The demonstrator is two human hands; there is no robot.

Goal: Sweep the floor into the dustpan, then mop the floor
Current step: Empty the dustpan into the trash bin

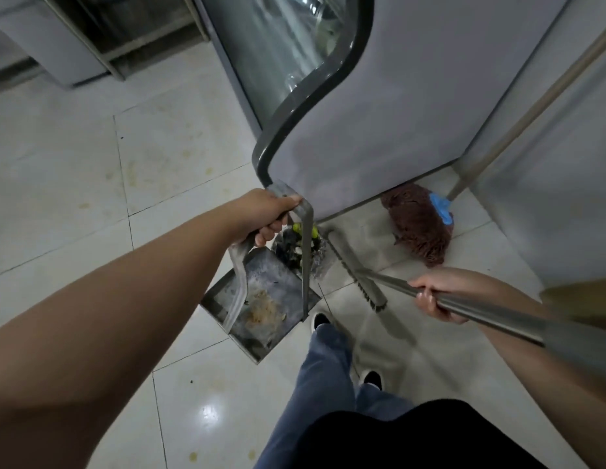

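Blue jeans [323, 377] and a black top [423, 438] are filling the bottom of the view, with two dark shoes [320, 320] standing on the pale tiled floor [75, 157]; both bare forearms are reaching forward and well apart. The left hand [266, 211] is curling round the top of the dustpan's metal handle [307, 265], gripping it; the dustpan [261, 299] is sitting on the tiles just ahead of the left shoe, its open mouth facing the cabinet, with a small heap of tan dust [262, 313] lying inside it. Just beyond the pan's mouth a dark pile of debris [296, 247] with yellow-green bits is lying against the foot of a grey glass-fronted cabinet [379, 113]. The right hand [433, 296] is wrapping round the grey broom handle [491, 316], holding it at a low slant; the broom head [355, 269] is resting bristles-down on the floor just right of the debris. A brown mop head [418, 225] with a blue collar is lying on the tiles under the cabinet's corner, its pale pole [531, 110] leaning up to the right.
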